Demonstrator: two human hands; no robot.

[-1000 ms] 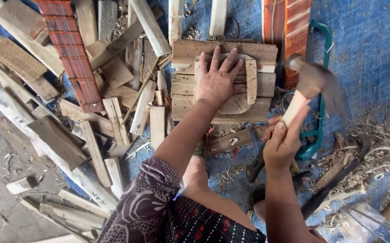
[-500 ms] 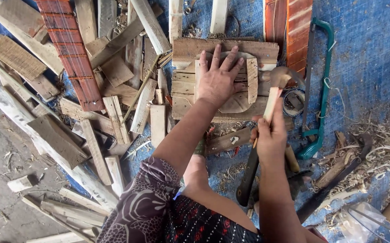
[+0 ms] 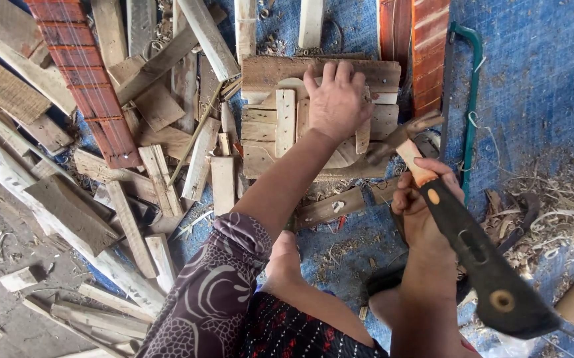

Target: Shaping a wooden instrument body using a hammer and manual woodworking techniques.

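Observation:
My left hand [image 3: 337, 99] presses flat, fingers spread, on a small assembly of pale wooden slats [image 3: 280, 122] that lies on a blue tarp. My right hand [image 3: 426, 199] grips the wooden handle of a hammer. The hammer's metal head [image 3: 409, 129] sits at the right edge of the slats, just below my left hand. A black bar with round holes [image 3: 479, 265] runs from my right hand toward the camera, in line with the handle. I cannot tell whether it belongs to the hammer.
A heap of scrap boards [image 3: 134, 166] fills the left. Red fretted strips lie at upper left [image 3: 81, 73] and top right [image 3: 413, 53]. A green metal frame [image 3: 469, 99] and wood shavings [image 3: 559, 205] lie on the right. My bare foot [image 3: 284, 258] rests on the tarp [image 3: 539, 66].
The hammer has come from the right, down and leftward to the edge of the slats. My left hand has stayed pressed on the wood.

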